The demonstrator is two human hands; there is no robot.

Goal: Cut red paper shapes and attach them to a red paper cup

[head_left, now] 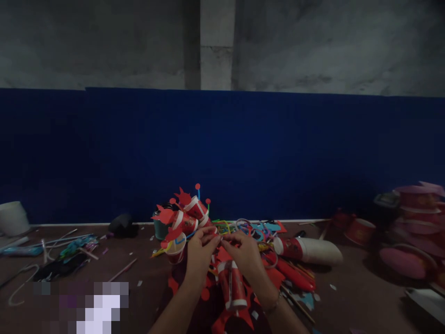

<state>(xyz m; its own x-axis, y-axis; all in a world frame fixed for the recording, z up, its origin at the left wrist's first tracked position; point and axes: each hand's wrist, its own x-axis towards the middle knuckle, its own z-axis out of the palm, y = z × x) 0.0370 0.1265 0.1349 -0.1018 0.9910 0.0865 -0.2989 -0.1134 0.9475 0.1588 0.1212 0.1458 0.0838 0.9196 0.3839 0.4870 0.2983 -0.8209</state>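
Note:
My left hand (202,250) and my right hand (243,254) meet fingertip to fingertip above a cluttered heap. Both have thumb and fingers pinched together; what lies between them is too small and dim to make out. Just below, between my forearms, a red paper cup (232,285) with white rims lies tipped, red paper shapes around it. Left of my left hand stand more red cups (186,222) with spiky red paper cut-outs (163,215) and round-tipped stalks. A white-lined cup (175,248) sits upright close to that hand.
Right of my hands lies a stack of white cups (320,250) beside a red glossy item (295,273). Coloured strips (257,227) and paper scraps spread behind. Pink and red objects (417,232) stand far right; a white cup stack (14,218) is far left. A blue partition (222,153) backs the table.

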